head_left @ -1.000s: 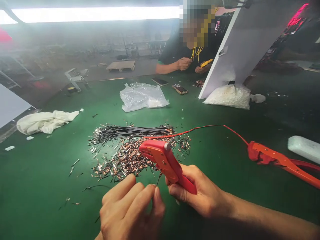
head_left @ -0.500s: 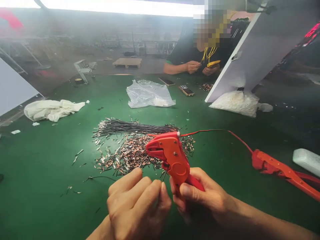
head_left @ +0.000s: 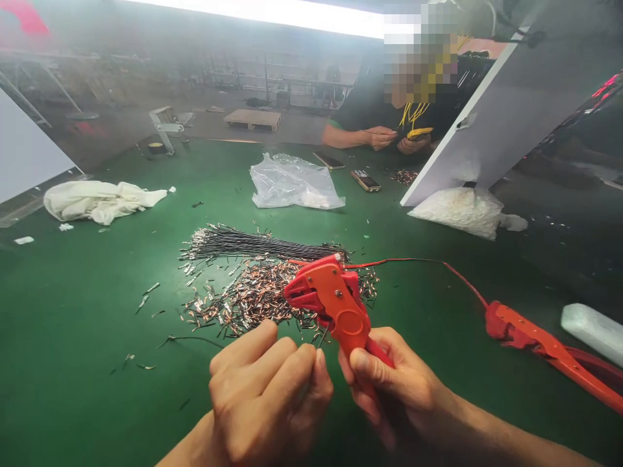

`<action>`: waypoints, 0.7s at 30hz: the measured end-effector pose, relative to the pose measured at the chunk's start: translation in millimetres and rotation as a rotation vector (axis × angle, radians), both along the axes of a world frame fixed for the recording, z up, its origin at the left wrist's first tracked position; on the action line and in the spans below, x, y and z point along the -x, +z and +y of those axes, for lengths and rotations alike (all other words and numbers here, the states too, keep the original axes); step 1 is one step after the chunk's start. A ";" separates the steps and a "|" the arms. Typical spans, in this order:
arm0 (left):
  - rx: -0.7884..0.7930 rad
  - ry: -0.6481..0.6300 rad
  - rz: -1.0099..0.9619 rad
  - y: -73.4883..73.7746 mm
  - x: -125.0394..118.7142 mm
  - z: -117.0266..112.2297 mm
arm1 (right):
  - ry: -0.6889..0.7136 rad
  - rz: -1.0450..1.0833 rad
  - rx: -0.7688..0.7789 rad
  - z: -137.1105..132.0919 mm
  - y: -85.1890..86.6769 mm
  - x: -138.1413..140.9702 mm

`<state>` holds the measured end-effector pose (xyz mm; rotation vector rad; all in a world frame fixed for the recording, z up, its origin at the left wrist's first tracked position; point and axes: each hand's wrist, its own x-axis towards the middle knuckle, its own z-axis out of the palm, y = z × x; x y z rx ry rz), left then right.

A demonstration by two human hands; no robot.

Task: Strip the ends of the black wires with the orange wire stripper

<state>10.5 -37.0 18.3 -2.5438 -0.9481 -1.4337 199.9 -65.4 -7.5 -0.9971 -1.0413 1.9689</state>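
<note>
My right hand (head_left: 396, 376) is wrapped around the handle of a red and orange wire stripper (head_left: 341, 305), whose jaws point left above the table. My left hand (head_left: 272, 389) is closed in a pinch just left of the tool. A short dark wire (head_left: 323, 336) shows between its fingertips and the stripper's underside; the rest of the wire is hidden. Behind the tool lies a heap of short cut wire pieces (head_left: 257, 292), black with coppery and silvery bits. Farther back, a bundle of long black wires (head_left: 263, 244) stretches sideways.
A second red stripper (head_left: 530, 334) rests at right, near a pale block (head_left: 591, 331). A clear plastic bag (head_left: 294, 185), a white cloth (head_left: 102, 200), phones (head_left: 365, 180) and a filled bag (head_left: 460, 211) lie beyond. Across the green table (head_left: 97, 311), a co-worker's hands (head_left: 382, 137) hold a yellow tool.
The stripper's head has tilted slightly left, and a red part now shows behind it. My right fingers have shifted on the handle. More of the dark wire is visible by my left fingertips.
</note>
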 end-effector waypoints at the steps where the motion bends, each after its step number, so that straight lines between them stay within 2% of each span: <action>1: -0.001 0.006 0.005 -0.6 0.0 0.8 | -0.014 0.009 0.003 1.2 -0.1 0.1; 7: -0.014 0.041 0.011 -4.3 0.7 6.4 | -0.077 0.185 -0.135 12.5 6.3 -0.7; 10: -0.027 0.050 0.037 -6.1 0.4 9.7 | -0.163 0.227 -0.163 18.6 12.0 -4.7; 15: -0.048 -0.030 0.118 -14.4 -2.0 14.1 | -0.297 0.198 -0.171 25.2 17.0 -12.1; 21: -0.054 -0.022 0.133 -20.1 -3.3 17.9 | -0.218 0.047 -0.276 20.8 19.6 -7.6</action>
